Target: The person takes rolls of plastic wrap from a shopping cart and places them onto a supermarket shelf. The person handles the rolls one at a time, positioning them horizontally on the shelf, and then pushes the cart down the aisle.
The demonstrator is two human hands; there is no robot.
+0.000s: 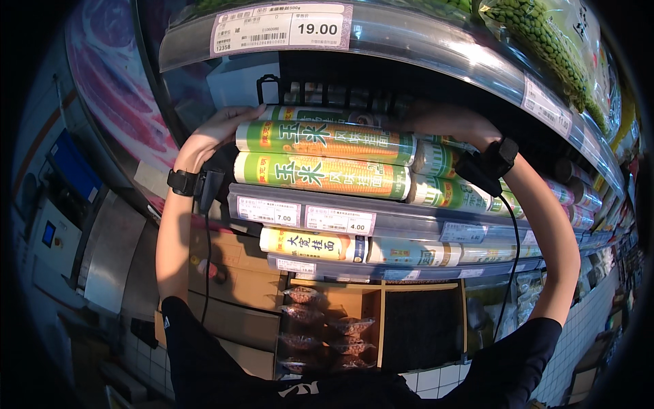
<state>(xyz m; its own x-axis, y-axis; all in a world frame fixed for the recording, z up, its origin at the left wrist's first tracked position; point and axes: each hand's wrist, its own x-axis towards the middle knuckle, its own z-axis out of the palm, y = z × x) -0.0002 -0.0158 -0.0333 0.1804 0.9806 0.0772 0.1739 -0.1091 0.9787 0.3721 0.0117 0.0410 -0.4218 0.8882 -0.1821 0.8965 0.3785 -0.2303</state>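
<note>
Two green and orange noodle packets [322, 176] lie stacked at the front of a shelf. Behind them is another green packet [306, 114]. My left hand [225, 128] reaches to the left end of this rear packet, its fingertips at the packet's end. My right hand [449, 122] reaches in over the packets towards the rear packet's right end; its fingers are in shadow and partly hidden, so its grip cannot be told. More green and white noodle packets [444, 191] lie to the right, below my right forearm.
Above is a shelf edge [409, 61] with price tags and bags of green beans [541, 51]. A lower shelf holds a yellow noodle packet [311, 244] and others. Below stands a wooden bin [382, 327] with bagged nuts or beans [352, 327]. Cables hang from both wrist devices.
</note>
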